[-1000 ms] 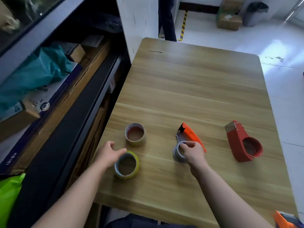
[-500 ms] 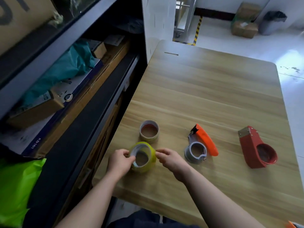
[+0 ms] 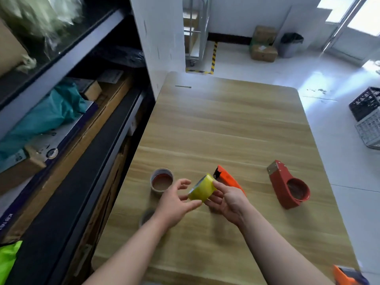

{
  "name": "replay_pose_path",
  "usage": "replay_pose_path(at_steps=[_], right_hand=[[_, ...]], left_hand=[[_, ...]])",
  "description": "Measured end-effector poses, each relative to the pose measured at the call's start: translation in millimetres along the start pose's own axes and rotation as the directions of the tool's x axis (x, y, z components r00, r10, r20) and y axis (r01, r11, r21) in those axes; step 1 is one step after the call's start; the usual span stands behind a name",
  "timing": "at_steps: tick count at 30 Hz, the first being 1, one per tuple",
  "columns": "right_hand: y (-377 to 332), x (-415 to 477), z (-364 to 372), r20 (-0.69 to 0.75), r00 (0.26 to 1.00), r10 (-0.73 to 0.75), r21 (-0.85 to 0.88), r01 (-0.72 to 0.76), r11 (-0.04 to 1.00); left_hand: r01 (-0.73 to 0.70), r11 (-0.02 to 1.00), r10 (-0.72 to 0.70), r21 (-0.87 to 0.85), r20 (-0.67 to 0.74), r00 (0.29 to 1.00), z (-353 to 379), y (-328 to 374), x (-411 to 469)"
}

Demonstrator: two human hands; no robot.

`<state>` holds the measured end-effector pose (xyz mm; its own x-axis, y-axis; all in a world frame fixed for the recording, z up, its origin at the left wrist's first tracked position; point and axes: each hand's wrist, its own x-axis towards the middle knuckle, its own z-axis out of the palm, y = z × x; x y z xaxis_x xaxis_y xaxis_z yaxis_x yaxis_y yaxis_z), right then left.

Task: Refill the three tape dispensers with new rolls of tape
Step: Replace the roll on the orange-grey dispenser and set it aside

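Note:
Both hands hold a yellow tape roll (image 3: 202,189) tilted on edge above the wooden table (image 3: 226,124). My left hand (image 3: 174,202) grips its lower left side; my right hand (image 3: 228,200) grips its right side. A brownish tape roll (image 3: 162,181) lies flat to the left. The orange dispenser (image 3: 227,178) lies just behind my right hand, its grey ring hidden. A red dispenser (image 3: 287,187) lies to the right. A third, orange dispenser (image 3: 347,276) shows at the bottom right corner. Something dark and round (image 3: 147,217) lies blurred under my left wrist.
Shelving (image 3: 67,128) with boxes and a teal bag runs along the table's left edge. A white pillar (image 3: 162,38) stands at the far left corner. Crates (image 3: 368,118) sit on the floor to the right; cardboard boxes and a bin stand far back.
The yellow roll has been lifted higher and carried right, now tilted on edge in front of the orange dispenser. Both hands moved with it. The view tilted up.

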<state>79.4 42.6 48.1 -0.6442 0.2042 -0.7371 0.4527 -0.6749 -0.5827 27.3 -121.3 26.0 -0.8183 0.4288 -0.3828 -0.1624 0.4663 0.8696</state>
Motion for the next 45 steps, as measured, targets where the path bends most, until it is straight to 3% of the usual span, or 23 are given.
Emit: replay_pose_path(at_steps=[2,3,10,13,15,17,19,21,25,29,34,36,40,45], right_hand=[[-5,-1,-8,-0.037,0.999,-0.016,0.026,0.017,1.000],[-7,-2,-13,-0.040,0.999,-0.019,0.028,0.020,0.999],[-22,-9,-35,0.012,0.998,-0.057,0.084,0.055,0.995],[-29,-9,-39,0.073,0.997,-0.037,0.112,0.029,0.993],[-32,-7,-45,0.088,0.996,-0.024,0.110,0.014,0.994],[-36,-4,-49,0.102,0.995,-0.005,0.088,-0.004,0.996],[-38,3,-54,0.061,0.998,-0.032,-0.015,0.033,0.999],[-41,13,-61,-0.083,0.988,-0.128,-0.159,0.114,0.981],[-44,27,-85,-0.281,0.931,-0.234,-0.381,0.115,0.917],[-38,30,-96,-0.204,0.956,-0.210,-0.537,0.071,0.841],[-12,37,-101,-0.083,0.988,-0.130,-0.827,0.005,0.562],[2,41,-101,-0.092,0.990,-0.110,-0.875,-0.027,0.484],[20,49,-103,-0.105,0.982,-0.157,-0.858,-0.010,0.513],[26,52,-101,-0.116,0.958,-0.261,-0.837,0.047,0.545]], left_hand=[[-0.191,0.921,0.196,0.339,0.020,0.980,9,4,4],[-0.260,0.866,0.273,0.427,0.032,0.962,12,7,6],[-0.433,0.777,0.334,0.456,0.283,0.899,36,12,21],[-0.367,0.886,0.301,0.284,0.250,0.920,43,11,28],[-0.198,0.979,0.186,0.042,0.210,0.960,46,14,30],[0.012,0.982,0.029,-0.190,0.210,0.977,49,21,31],[0.182,0.908,-0.102,-0.377,0.223,0.969,53,29,34],[0.292,0.761,-0.193,-0.579,0.228,0.954,53,32,37],[0.383,0.490,-0.260,-0.783,0.288,0.922,42,23,46],[0.406,0.351,-0.304,-0.844,0.307,0.902,47,16,51],[0.327,0.283,-0.407,-0.902,0.196,0.892,50,9,60],[0.308,0.326,-0.420,-0.894,0.156,0.894,48,2,62],[0.300,0.580,-0.389,-0.757,0.066,0.919,47,0,60],[0.321,0.866,-0.359,-0.382,-0.028,0.933,50,-2,61]])
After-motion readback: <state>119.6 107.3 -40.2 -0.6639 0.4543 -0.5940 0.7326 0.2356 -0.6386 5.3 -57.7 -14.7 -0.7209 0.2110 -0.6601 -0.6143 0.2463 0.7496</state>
